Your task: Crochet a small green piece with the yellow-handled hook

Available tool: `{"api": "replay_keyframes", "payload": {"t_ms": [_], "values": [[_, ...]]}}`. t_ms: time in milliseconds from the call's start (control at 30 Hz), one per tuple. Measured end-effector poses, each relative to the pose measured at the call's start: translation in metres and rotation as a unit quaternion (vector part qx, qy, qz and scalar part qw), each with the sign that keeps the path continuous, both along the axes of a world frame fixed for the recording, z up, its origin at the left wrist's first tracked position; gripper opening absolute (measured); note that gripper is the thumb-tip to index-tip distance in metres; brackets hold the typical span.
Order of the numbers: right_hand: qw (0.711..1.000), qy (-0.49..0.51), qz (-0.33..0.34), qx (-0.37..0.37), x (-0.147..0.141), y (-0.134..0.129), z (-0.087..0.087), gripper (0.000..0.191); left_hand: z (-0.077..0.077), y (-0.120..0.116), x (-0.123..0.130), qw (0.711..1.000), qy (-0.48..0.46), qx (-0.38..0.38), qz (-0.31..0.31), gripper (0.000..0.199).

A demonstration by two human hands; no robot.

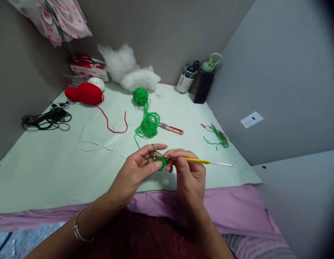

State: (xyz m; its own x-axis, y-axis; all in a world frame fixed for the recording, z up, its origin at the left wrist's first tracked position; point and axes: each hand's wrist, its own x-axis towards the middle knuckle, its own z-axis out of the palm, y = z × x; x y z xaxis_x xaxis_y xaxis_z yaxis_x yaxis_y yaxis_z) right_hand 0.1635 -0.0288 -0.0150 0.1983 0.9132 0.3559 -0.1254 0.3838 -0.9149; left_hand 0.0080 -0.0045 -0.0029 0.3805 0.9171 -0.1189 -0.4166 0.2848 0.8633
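Note:
My left hand point(133, 172) pinches a small green crocheted piece point(162, 164) between thumb and fingers, with green yarn running over its raised index finger. In my right hand point(190, 176) is a crochet hook with a yellow handle point(197, 160), held like a pen. The hook's left tip lies at the top of the green piece; its other metal end points right. Behind my hands, a loose heap of green yarn point(147, 125) leads up to a green ball point(140, 96). Orange-handled thread snips point(172, 128) touch the heap's right side.
Red yarn point(84, 93), a white ball point(96, 84) and black cord point(49, 118) lie at the left. White stuffing point(140, 78) and a box point(89, 70) stand at the back. A pen cup point(184, 82), bottle point(209, 64) and phone point(203, 87) are back right; yarn scraps point(221, 137) lie right.

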Motion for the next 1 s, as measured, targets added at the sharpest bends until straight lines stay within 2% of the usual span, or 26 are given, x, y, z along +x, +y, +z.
{"api": "replay_keyframes", "payload": {"t_ms": [133,300,400,500,567,633,700,733,767,800,867,933,1000], "values": [[0.998,0.064,0.006,-0.004,0.000,0.004,0.002,0.019,-0.003,-0.001,-0.003,0.999,0.037,0.029,0.019,0.027],[0.998,0.053,0.024,-0.010,0.003,0.002,0.006,0.023,-0.003,-0.001,-0.005,0.994,0.077,0.064,0.037,0.028],[1.000,0.004,0.030,-0.003,0.006,-0.003,0.008,0.021,-0.001,0.000,-0.006,0.985,0.131,0.095,0.053,0.028],[0.993,-0.114,0.002,0.043,0.007,-0.008,0.009,0.022,0.001,-0.002,-0.004,0.971,0.182,0.128,0.082,0.028],[0.968,-0.229,-0.030,0.100,0.007,-0.010,0.006,0.023,0.001,-0.004,-0.002,0.961,0.200,0.148,0.118,0.030],[0.920,-0.348,-0.072,0.166,0.006,-0.011,0.000,0.024,0.000,-0.006,0.001,0.963,0.186,0.137,0.141,0.037],[0.874,-0.422,-0.115,0.210,0.004,-0.011,-0.006,0.028,-0.001,-0.006,0.002,0.982,0.121,0.083,0.117,0.046],[0.865,-0.432,-0.132,0.220,0.004,-0.011,-0.008,0.031,-0.001,-0.005,0.002,0.993,0.074,0.041,0.085,0.049],[0.868,-0.422,-0.141,0.220,0.003,-0.011,-0.009,0.032,-0.001,-0.003,0.001,0.998,0.028,-0.003,0.048,0.052],[0.884,-0.392,-0.142,0.210,0.003,-0.011,-0.009,0.032,0.000,-0.001,0.000,0.999,-0.010,-0.044,0.015,0.052],[0.934,-0.285,-0.134,0.168,0.002,-0.010,-0.006,0.028,0.002,0.002,-0.003,0.994,-0.052,-0.097,-0.019,0.049],[0.974,-0.159,-0.106,0.122,0.001,-0.008,0.000,0.023,0.005,0.004,-0.004,0.993,-0.058,-0.100,-0.006,0.043],[0.990,-0.083,-0.069,0.089,0.000,-0.005,0.004,0.022,0.006,0.004,-0.004,0.996,-0.058,-0.072,0.000,0.040]]}}
